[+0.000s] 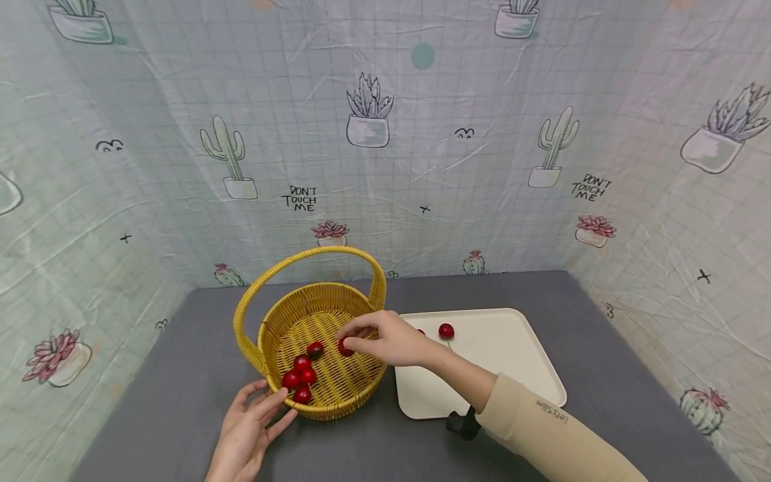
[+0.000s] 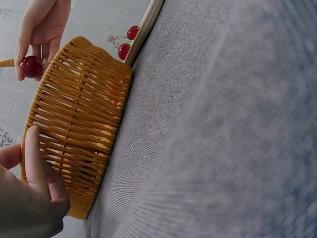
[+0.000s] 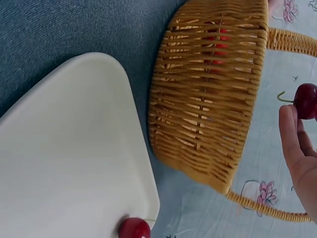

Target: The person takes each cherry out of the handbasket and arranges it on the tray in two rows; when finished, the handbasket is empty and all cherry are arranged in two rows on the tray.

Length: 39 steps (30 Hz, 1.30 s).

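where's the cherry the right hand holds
In the head view, the right hand pinches the cherry above the right half of the wicker basket, right of five cherries inside.

Creased cactus-print backdrop (image 1: 415,161), probably cloth, around three sides of a grey tabletop (image 1: 175,388).

Right sleeve (image 1: 560,438): long, beige, lightly creased. Small dark lettering (image 1: 552,410) printed near the cuff (image 1: 495,395); not fully legible. Black fitting (image 1: 462,424) visible just beside the cuff, form partly hidden. Fingers (image 2: 34,161) bare.

Basket (image 1: 328,411) reachable from front right — handle (image 1: 328,250) arches beyond.
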Each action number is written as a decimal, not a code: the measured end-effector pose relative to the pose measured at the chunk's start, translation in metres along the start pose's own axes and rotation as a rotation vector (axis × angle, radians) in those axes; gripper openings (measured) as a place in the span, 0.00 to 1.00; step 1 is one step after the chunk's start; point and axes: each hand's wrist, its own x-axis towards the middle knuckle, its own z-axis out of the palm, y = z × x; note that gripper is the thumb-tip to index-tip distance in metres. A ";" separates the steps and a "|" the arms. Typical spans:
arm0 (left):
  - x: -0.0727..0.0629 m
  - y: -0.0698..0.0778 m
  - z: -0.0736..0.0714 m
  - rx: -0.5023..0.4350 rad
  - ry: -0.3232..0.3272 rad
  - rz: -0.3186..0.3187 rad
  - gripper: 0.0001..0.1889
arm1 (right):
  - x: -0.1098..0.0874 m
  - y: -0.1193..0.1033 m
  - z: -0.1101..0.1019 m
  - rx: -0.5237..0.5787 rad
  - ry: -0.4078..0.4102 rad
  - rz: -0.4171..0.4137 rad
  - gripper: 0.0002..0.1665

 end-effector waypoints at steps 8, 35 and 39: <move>-0.001 -0.001 0.000 0.000 0.003 0.006 0.21 | -0.007 0.006 -0.010 0.014 0.038 0.031 0.19; 0.000 0.000 0.000 -0.017 0.002 -0.010 0.22 | -0.049 0.034 -0.069 0.130 0.234 0.224 0.20; 0.000 0.000 0.000 -0.013 0.002 -0.011 0.22 | -0.054 0.041 -0.075 0.126 0.261 0.259 0.23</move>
